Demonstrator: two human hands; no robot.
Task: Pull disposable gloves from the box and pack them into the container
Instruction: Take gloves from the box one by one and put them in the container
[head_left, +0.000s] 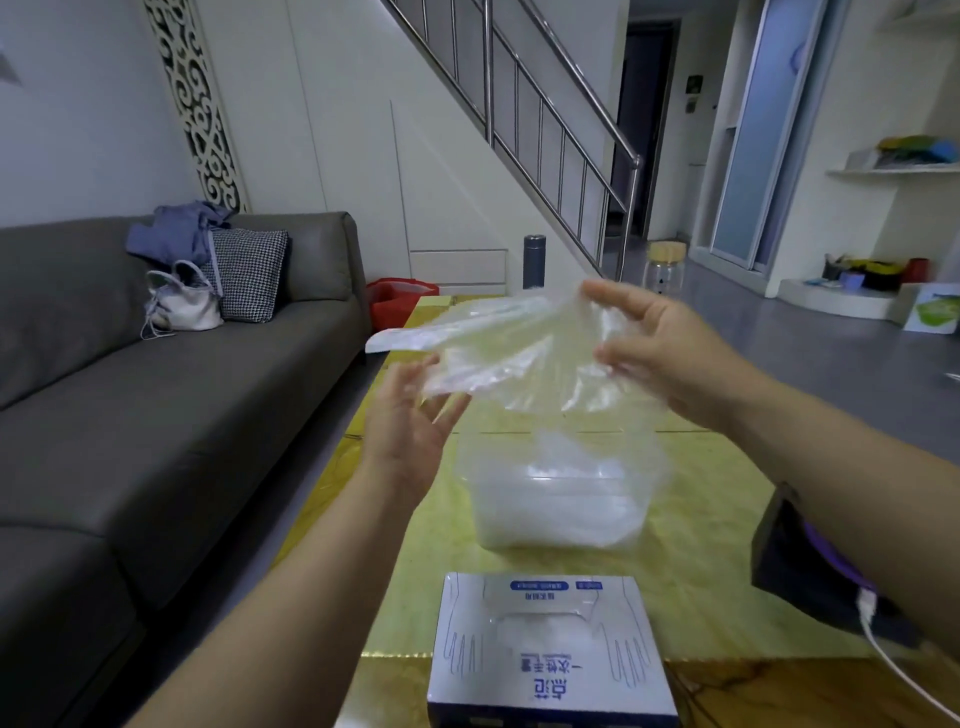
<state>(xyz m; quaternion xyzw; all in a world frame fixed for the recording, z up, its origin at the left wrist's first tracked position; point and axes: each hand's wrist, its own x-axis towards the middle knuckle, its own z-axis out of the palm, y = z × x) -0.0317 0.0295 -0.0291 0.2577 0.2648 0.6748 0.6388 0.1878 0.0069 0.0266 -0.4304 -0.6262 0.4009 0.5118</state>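
Observation:
A clear disposable glove is stretched in the air above the table. My right hand pinches its right edge between thumb and fingers. My left hand is below its left part, palm up, fingers straight and touching the film. Under the glove stands a clear plastic container with crumpled gloves inside. The white and blue glove box lies nearest me at the table's front edge, its top slot open with gloves showing.
The yellow table holds a grey flask and a glass jar at the far end. A grey sofa runs along the left. A dark device with a white cable is strapped on my right forearm.

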